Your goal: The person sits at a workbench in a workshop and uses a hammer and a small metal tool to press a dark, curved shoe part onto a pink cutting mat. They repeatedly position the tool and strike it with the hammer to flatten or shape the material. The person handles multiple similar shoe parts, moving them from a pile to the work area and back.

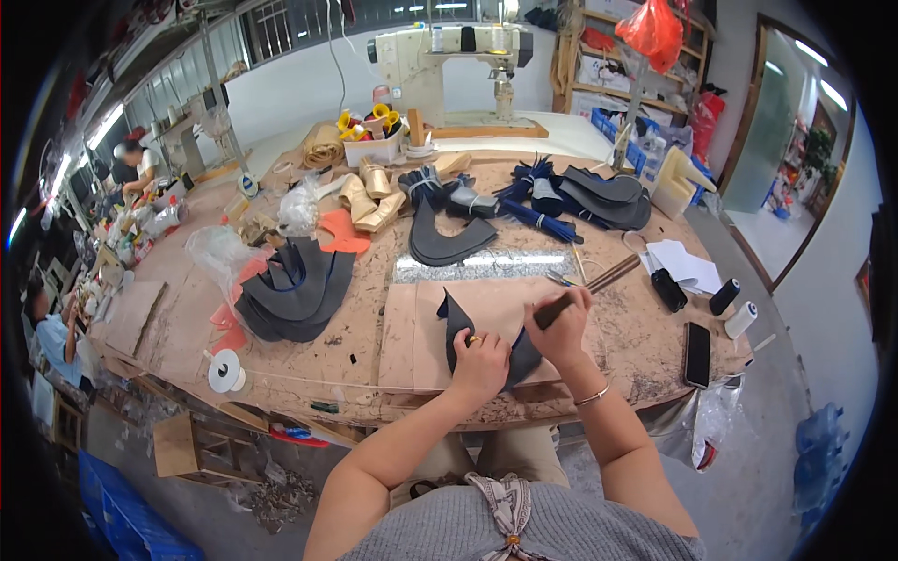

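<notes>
My left hand [482, 366] presses its curled fingers onto a dark grey curved cut piece [526, 366], holding it on a flat tan board [412, 327]. The piece's pointed end stands up to the left of the hand; a yellow ring-like band shows on one finger. My right hand [564, 329], closed, is just to the right and grips a dark tool [554, 312] with long, thin brown bars reaching up and right. The tool's kind is unclear. Beyond the hand, a small metal tool [561, 279] lies by a shiny metal plate [486, 266].
Stacks of dark grey pieces [297, 294] lie left and beyond the board, near tan shoe lasts [372, 201]. At right are a phone [696, 355], thread spools [741, 320] and white paper [683, 266]. A sewing machine [458, 79] stands behind. Other people sit at far left.
</notes>
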Demonstrator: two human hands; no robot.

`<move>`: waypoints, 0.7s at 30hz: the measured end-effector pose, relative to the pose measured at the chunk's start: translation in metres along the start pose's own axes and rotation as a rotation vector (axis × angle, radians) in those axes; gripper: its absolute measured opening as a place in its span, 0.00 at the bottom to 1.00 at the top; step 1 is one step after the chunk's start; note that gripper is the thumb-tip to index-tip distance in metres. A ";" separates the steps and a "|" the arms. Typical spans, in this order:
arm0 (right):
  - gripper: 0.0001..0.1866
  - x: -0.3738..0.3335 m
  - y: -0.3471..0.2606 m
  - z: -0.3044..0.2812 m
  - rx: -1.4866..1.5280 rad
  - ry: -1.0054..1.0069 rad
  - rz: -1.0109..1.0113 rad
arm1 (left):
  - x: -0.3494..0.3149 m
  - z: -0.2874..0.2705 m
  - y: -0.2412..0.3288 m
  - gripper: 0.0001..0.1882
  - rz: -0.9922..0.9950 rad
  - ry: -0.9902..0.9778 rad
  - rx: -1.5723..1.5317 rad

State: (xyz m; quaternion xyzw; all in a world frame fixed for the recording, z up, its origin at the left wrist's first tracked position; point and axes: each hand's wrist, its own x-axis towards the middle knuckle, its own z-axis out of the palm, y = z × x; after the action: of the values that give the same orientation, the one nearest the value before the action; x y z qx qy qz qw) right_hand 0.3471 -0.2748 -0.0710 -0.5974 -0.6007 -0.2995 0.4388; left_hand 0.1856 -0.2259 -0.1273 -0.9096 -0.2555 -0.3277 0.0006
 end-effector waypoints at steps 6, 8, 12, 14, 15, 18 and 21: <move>0.10 -0.013 0.020 0.015 0.155 -0.161 0.034 | -0.004 0.000 -0.005 0.02 0.075 0.039 -0.125; 0.11 -0.006 0.020 0.013 0.061 -0.144 -0.015 | -0.005 -0.004 -0.011 0.03 0.128 -0.007 -0.096; 0.11 -0.003 -0.005 0.003 0.098 0.111 0.069 | -0.003 -0.002 -0.011 0.04 0.123 -0.038 -0.071; 0.11 -0.014 0.000 0.011 0.206 -0.066 0.057 | -0.002 -0.005 -0.010 0.04 0.088 -0.044 -0.104; 0.11 -0.019 0.002 0.013 0.262 -0.154 0.052 | -0.002 -0.005 -0.009 0.04 0.071 -0.047 -0.119; 0.11 -0.008 0.006 0.011 0.119 -0.060 -0.010 | -0.008 0.003 0.000 0.04 -0.070 0.001 -0.080; 0.11 0.001 -0.008 0.002 0.049 -0.019 0.020 | -0.008 0.012 0.018 0.03 -0.139 0.037 -0.005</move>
State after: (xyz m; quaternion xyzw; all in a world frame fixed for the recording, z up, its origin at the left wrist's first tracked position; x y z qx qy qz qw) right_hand 0.3394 -0.2735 -0.0698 -0.5952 -0.6060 -0.2746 0.4508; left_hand 0.1963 -0.2427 -0.1386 -0.8835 -0.3171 -0.3443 -0.0198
